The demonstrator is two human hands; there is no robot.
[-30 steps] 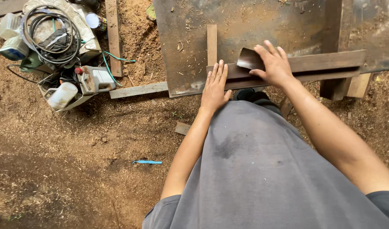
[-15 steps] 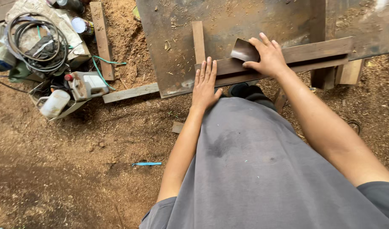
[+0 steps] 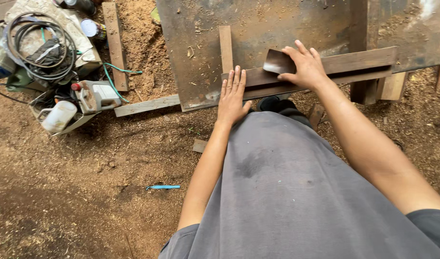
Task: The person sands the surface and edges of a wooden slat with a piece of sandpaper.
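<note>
The left hand [image 3: 233, 96] lies flat, fingers straight and together, pressing on the near end of a long dark wooden plank [image 3: 354, 64] that runs across a rusty metal sheet [image 3: 191, 52]; it grips nothing. The right hand [image 3: 304, 67] rests on the same plank further along, fingers curled over a dark, curved sheet of abrasive paper [image 3: 277, 61]; the palm hides most of it, so how tightly it is held cannot be told. A short upright wood strip [image 3: 225, 43] meets the plank beside the left fingertips. The grey shirt [image 3: 297, 192] hides the ground below the plank. A coiled hose [image 3: 40, 45] sits on clutter at far left
</note>
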